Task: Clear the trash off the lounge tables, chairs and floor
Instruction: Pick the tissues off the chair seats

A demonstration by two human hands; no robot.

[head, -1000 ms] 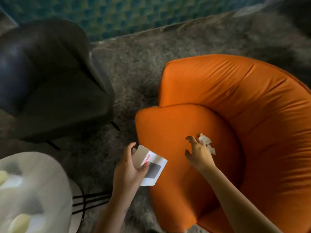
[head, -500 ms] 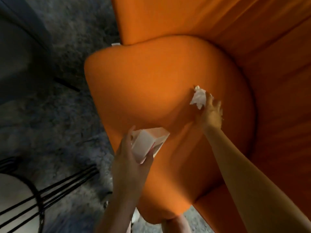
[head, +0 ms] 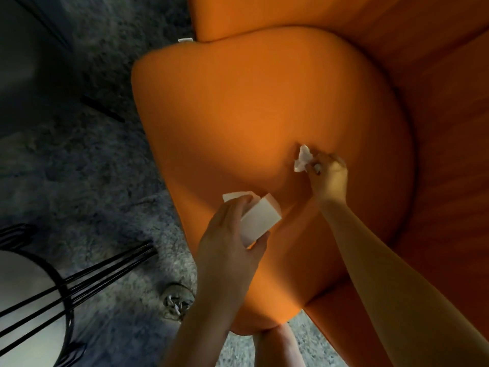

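Observation:
A crumpled white tissue (head: pixel 303 161) is pinched in the fingertips of my right hand (head: pixel 328 178), just above the seat cushion of the orange armchair (head: pixel 251 107). My left hand (head: pixel 230 245) grips a small white cardboard box (head: pixel 260 221) over the front of the same cushion, its flap end pointing up and right. The two hands are a short way apart, the box below and left of the tissue.
Grey shaggy carpet (head: pixel 87 181) spreads to the left of the chair. A round white side table with black wire legs (head: pixel 34 295) is at lower left. A crumpled clear wrapper (head: pixel 176 303) lies on the carpet by the chair's front. A dark chair (head: pixel 23 62) stands at upper left.
My right hand has lifted the tissue off the cushion and drawn it toward me. My left hand moved the box up and right, closer to the tissue. The camera tilted further down.

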